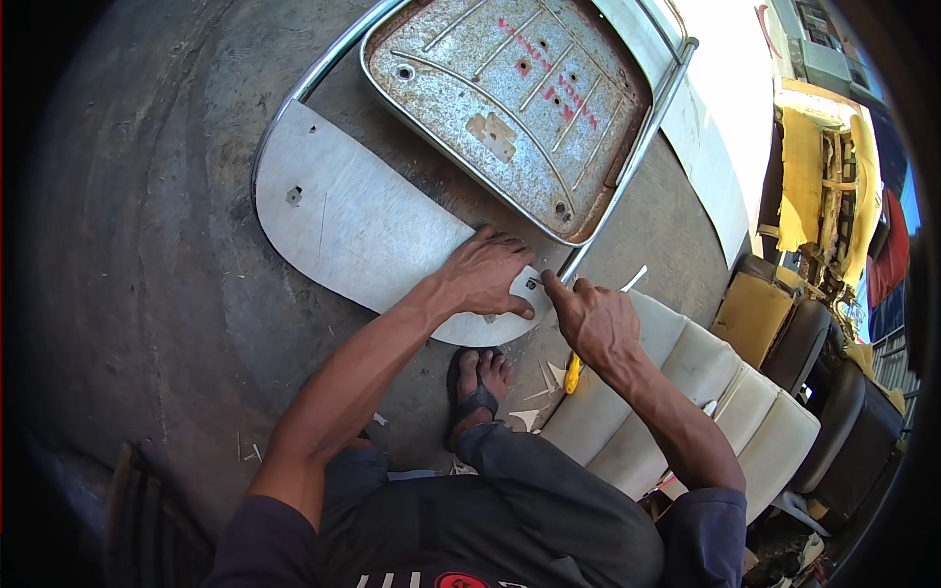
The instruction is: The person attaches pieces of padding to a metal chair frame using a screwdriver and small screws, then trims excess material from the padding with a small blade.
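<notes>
Concrete floor [167,225] beneath all. Metal chair frame [466,162] on it, rusty seat pan showing. Pale board [363,220], rounded ends, below seat pan, left end along frame's curved tube. White ribbed cushion [676,392] to right. Left hand [483,272] flat on board near right end, fingers spread, unclenched. Right hand [596,318] at same end, fingers curled; cannot tell what they grasp. Small yellow object [572,374] beside cushion.

Dark navy short-sleeved cloth shirt [714,510], front bearing white stripes [390,580] and round red print [461,581]; dark blue-grey cloth trousers [569,500]; black open-toed strapped sandal [478,400].
</notes>
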`<state>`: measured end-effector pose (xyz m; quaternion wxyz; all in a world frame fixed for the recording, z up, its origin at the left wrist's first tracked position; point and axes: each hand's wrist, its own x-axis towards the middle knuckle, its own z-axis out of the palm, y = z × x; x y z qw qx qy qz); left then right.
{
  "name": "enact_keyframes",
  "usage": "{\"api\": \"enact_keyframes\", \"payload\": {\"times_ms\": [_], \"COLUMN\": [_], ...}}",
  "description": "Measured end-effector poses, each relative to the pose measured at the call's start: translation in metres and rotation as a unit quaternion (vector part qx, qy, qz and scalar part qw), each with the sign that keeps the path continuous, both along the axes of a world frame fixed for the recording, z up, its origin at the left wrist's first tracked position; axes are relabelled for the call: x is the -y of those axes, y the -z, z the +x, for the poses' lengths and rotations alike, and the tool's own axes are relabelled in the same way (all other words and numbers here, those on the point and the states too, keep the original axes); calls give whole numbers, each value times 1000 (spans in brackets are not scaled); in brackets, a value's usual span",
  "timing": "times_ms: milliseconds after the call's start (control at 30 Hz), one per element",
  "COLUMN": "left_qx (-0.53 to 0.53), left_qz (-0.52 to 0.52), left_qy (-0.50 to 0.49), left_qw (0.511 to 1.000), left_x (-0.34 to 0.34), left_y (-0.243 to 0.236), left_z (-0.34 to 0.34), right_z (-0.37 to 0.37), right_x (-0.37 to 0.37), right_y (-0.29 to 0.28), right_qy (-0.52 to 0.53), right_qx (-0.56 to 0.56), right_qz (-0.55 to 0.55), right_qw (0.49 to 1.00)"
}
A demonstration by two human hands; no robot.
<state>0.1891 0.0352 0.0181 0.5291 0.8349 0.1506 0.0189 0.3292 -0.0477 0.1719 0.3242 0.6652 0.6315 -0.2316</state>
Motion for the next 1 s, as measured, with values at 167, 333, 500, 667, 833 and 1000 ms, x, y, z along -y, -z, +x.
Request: {"api": "enact_keyframes", "payload": {"times_ms": [167,333,500,667,833,1000], "left_qx": [-10,14,-1,11,12,26], "left_qz": [1,20,8,4,-7,-4], "left_qy": [13,4,23,15,15,4], "left_qw": [1000,1000,1000,1000,1000,1000], "left_x": [0,4,1,2,1,4], "left_y": [-1,4,2,5,-4,-1], "left_z": [3,2,10,10,8,5], "right_z": [-2,-2,-2,-12,-10,10], "right_x": [6,20,33,23,-20,-41], "right_y": [1,9,17,19,9,-7], "right_qy": [7,-34,-46,-48,-8,126], "right_qx": [19,35,55,68,40,-82], "right_qz": [-15,8,13,4,-30,-24], "right_qw": [1000,999,997,997,999,988]}}
